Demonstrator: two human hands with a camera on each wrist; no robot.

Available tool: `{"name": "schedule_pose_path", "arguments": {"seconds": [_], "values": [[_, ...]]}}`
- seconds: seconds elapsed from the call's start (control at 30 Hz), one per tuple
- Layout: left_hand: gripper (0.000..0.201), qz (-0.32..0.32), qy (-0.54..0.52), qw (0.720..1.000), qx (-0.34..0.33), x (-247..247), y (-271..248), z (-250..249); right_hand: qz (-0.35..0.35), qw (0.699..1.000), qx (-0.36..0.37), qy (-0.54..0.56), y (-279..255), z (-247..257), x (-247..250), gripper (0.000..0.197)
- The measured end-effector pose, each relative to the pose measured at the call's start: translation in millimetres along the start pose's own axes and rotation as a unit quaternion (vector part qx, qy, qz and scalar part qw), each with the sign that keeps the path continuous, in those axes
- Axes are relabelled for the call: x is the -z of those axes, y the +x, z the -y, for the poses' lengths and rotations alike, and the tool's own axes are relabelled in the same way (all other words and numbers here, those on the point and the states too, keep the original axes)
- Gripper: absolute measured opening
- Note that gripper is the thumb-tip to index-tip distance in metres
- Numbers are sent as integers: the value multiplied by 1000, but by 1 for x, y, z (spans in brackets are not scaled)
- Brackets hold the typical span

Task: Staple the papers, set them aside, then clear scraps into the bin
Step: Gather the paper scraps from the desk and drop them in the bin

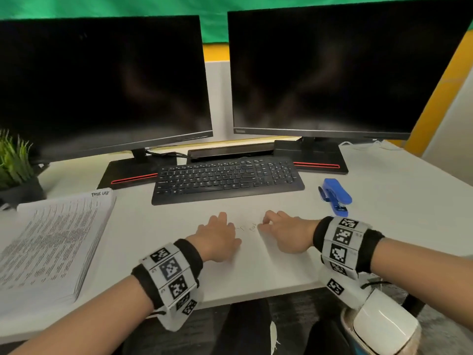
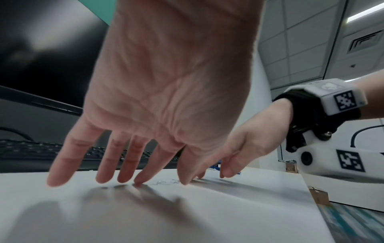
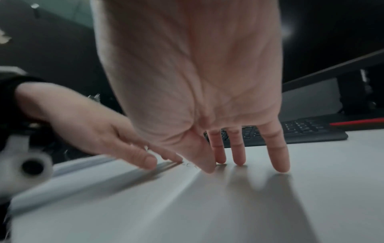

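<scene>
I judge myself in the last step: clearing scraps. Nearest me, at about 5 o'clock below the desk (image 1: 256, 278) edge, I see a white rounded thing that may be the bin (image 1: 381, 326), though wrist gear half hides it, so I won't swear to it. On the desk before me my left hand (image 1: 217, 237) lies spread, fingertips (image 2: 139, 182) touching the surface and holding nothing. My right hand (image 1: 284, 231) sits just beside it, fingers lightly bent, tips down on the desk; I cannot tell if thumb and forefinger pinch anything. Between the two hands lie the scraps (image 1: 249, 226), a few thin bent bits, likely loose staples. Farther out, the stapler (image 1: 335, 196) rests at 1 o'clock, untouched, and the papers (image 1: 51, 239) sit stacked at 9 o'clock, well apart from my hands, so set aside already. Beyond is the keyboard (image 1: 227, 180) at 12. Next I need to rake the bits together and carry them to the bin without scattering them.
</scene>
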State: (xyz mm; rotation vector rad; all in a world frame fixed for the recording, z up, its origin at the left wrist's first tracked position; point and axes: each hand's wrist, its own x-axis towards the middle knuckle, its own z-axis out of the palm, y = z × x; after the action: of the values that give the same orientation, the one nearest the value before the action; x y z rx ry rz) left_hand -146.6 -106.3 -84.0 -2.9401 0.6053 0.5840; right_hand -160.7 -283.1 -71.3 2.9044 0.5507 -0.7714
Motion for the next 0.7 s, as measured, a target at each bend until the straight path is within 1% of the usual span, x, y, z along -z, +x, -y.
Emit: {"name": "schedule_pose_path", "arguments": {"seconds": [0.1, 0.17, 0.23, 0.37, 0.47, 0.53, 0.7], "values": [[47, 1, 2, 1000, -9, -2, 6, -10, -22, 999, 5, 49, 10, -7, 4, 47], [45, 2, 2, 1000, -19, -1, 9, -15, -58, 995, -8, 81, 14, -13, 5, 36], [41, 2, -3, 1000, -24, 3, 11, -16, -93, 992, -13, 88, 19, -16, 3, 28], [36, -39, -65, 997, -19, 13, 11, -4, -160, 983, 16, 90, 29, -9, 1, 28], [36, -66, -86, 994, -10, 16, 4, 9, -202, 972, 14, 121, 35, -4, 5, 28], [38, -80, -97, 992, -7, 16, -2, 14, -220, 965, 5, 139, 38, -3, 6, 25], [37, -108, -125, 986, -12, 14, -10, 16, -239, 957, -19, 163, 42, 3, 5, 16]]}}
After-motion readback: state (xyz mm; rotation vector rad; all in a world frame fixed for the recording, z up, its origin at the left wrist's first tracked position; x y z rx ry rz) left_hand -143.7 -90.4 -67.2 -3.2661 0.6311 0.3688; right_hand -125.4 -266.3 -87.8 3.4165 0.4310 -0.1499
